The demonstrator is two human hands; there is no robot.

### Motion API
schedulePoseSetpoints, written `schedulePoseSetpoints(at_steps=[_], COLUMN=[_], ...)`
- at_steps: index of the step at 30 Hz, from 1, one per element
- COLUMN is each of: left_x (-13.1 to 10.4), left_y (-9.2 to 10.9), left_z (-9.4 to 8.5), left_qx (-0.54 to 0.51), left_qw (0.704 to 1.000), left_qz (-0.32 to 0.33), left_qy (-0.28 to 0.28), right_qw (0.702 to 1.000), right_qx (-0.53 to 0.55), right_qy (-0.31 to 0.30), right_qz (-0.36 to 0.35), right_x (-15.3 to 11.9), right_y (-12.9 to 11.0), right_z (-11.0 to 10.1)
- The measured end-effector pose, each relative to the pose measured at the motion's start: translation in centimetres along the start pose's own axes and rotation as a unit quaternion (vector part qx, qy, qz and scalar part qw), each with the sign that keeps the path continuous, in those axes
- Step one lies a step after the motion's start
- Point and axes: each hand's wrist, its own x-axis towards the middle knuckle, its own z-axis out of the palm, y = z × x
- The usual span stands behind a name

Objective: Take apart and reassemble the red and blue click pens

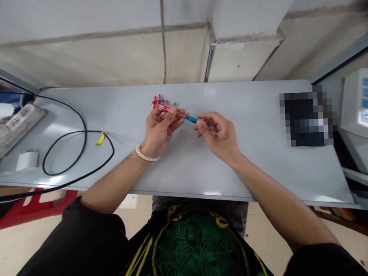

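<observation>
1. So, biggest first: I'm at a long grey bench [264, 171], running crosswise in front of me.
2. Off to my left there's a looped black cable [113, 147] and a white power strip [27, 122]; well over to the right, a dark thing [305, 112], too pixelated to make out.
3. Hands next, both out over the middle. My left hand [159, 133] has its fingers pinched round the reddish stretch of a pen [186, 117]. My right hand [219, 134] looks to have thumb and fingers closed on the other end, though I can't see the fingertips' far side.
4. Just past my left hand sits a little bunch of red- and blue-tipped pens [159, 100], partly hidden by it, so that's the nearer hand to them.
5. The pen itself is strung between my hands, long axis on a slant: red end farther off and left, tail nearer and right.
6. Smallest bit: its blue section [191, 119], sat in the gap, right up against my right thumb.
</observation>
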Motion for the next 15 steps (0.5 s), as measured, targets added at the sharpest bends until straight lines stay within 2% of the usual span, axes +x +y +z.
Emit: schedulePoseSetpoints(at_steps=[2,6,11,15], left_x=[0.01,0.05,0.08,-0.02], left_y=[-0.06,0.02,0.22,0.21], left_z=[0.02,0.06,0.15,0.24], left_qx=[-0.003,-0.007,-0.026,-0.008], left_qw=[1.0,1.0,1.0,1.0], left_qz=[0.003,0.003,0.0,-0.005], left_qy=[0.0,0.007,0.008,0.006], right_qw=[1.0,1.0,1.0,1.0], right_qx=[0.002,-0.014,-0.003,-0.019], right_qy=[0.016,-0.003,0.005,-0.007], right_qz=[-0.01,-0.005,-0.031,-0.018], right_x=[0.05,0.1,0.05,-0.06], right_y=[0.15,0.14,-0.01,0.14], right_z=[0.04,0.09,0.01,-0.01])
